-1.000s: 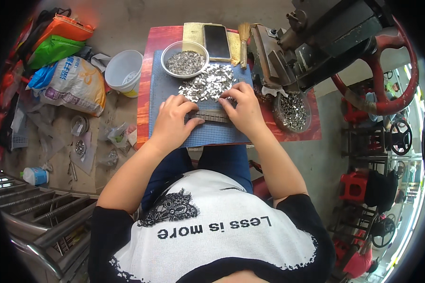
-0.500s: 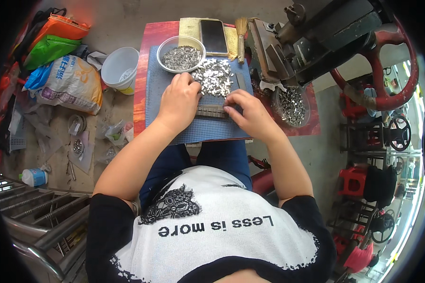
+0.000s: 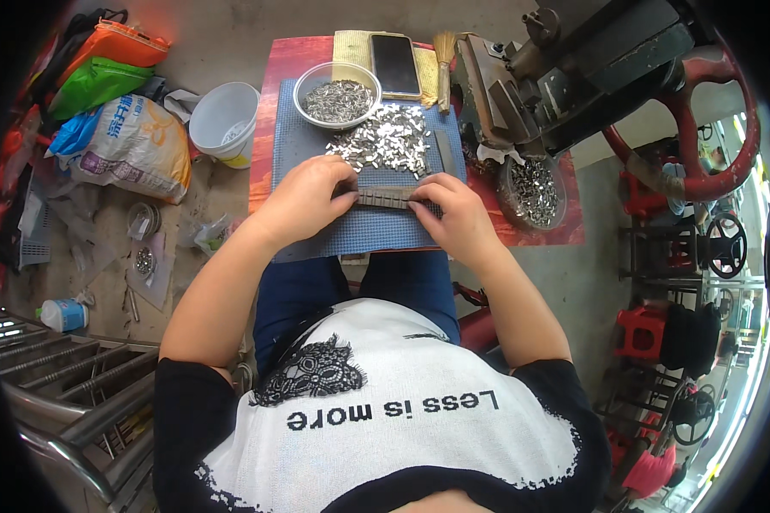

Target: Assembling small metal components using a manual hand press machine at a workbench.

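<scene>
Metal strip [image 3: 391,197], a narrow grey bar of small lined-up pieces, sits between both hands on the blue mat [image 3: 316,137]. I see the left hand [image 3: 304,201] with fingers curled together and pinched on the strip's left end; the right hand [image 3: 458,214] has fingers closed on its right end. Strip lies level, flat on the mat, near its front edge.

Just behind the strip: loose heap of small shiny metal parts [image 3: 385,141] on the same mat, touching the fingertips' far side. A dark flat bar [image 3: 443,150] lies beside the heap on its right. Clear bowl [image 3: 337,94] of the same parts stands at the mat's back left corner. Phone [image 3: 394,64] lies face up behind it on a yellow cloth, small brush [image 3: 444,64] next to it.

Mat rests on a red desk [image 3: 269,111]. Right of the mat, a round dish of metal parts [image 3: 535,190] below a heavy press machine [image 3: 573,77] with a red handwheel. White bucket [image 3: 224,124] stands on the floor, left of the desk.
</scene>
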{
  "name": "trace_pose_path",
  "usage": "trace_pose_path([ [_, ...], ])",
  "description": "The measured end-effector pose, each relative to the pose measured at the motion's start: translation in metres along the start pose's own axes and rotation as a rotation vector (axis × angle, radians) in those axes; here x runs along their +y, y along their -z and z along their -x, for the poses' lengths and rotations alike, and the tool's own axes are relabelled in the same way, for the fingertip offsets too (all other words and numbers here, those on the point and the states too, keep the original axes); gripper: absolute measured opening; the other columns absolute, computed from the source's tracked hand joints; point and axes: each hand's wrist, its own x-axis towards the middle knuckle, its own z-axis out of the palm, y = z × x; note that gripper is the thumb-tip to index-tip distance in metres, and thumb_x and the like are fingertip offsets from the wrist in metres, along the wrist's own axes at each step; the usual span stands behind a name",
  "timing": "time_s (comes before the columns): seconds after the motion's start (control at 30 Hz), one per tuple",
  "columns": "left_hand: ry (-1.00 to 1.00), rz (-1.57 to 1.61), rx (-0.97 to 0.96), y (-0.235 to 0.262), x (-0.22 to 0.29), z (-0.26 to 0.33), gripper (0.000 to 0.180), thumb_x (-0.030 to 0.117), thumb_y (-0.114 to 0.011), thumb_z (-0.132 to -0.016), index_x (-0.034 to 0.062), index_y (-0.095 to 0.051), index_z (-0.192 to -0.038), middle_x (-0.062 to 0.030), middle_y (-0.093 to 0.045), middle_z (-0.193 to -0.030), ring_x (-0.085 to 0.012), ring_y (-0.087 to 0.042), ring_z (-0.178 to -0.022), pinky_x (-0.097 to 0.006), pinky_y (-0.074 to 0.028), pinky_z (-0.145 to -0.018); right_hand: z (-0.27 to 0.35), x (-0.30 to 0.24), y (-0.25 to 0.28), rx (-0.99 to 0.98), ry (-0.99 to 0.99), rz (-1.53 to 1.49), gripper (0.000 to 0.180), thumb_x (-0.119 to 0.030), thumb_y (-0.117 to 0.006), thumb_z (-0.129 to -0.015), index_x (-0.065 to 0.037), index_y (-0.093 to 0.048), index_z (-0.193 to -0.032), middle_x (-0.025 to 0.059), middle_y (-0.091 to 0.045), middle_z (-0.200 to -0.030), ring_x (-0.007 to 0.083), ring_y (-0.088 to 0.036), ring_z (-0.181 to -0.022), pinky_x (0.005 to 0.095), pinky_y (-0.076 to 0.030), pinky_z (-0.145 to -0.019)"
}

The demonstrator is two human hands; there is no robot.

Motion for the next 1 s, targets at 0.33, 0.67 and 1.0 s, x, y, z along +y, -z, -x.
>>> trace_pose_path([
  [0.33, 0.202, 0.206, 0.052, -0.001, -0.003, 0.005, 0.013, 0.005, -0.072, -0.08, -0.0024, -0.071, -0.092, -0.015, -0.066, -0.089, -0.0258, -0.066, -0.079, -0.035, -0.053, -0.074, -0.018, 0.013, 0.001, 0.095, -0.247, -0.035, 0.014, -0.009, -0.076, -0.081, 0.0, -0.071, -0.09, 0.0105, -0.065, -0.085, 0.0223, -0.065, -0.072, 0.0334, -0.053, -0.069],
  [0.67, 0.026, -0.11, 0.273, -0.051, 0.019, -0.05, 0.016, 0.014, -0.077, -0.076, 0.0039, -0.072, -0.087, -0.0142, -0.061, -0.101, -0.0333, -0.06, -0.1, -0.043, -0.051, -0.087, -0.026, 0.017, 0.0, 0.063, -0.304, 0.049, 0.016, -0.015, -0.073, -0.081, -0.002, -0.069, -0.089, 0.0148, -0.065, -0.08, 0.0298, -0.066, -0.076, 0.0378, -0.053, -0.072],
  [1.0, -0.038, -0.175, 0.291, -0.048, 0.018, -0.053, 0.013, 0.008, -0.07, -0.081, 0.0025, -0.068, -0.093, -0.0157, -0.063, -0.095, -0.0338, -0.061, -0.096, -0.043, -0.05, -0.083, -0.009, 0.014, -0.005, 0.072, -0.303, -0.481, 0.015, -0.007, -0.071, -0.089, 0.001, -0.069, -0.102, 0.0033, -0.072, -0.092, 0.0053, -0.062, -0.081, 0.0219, -0.05, -0.072],
])
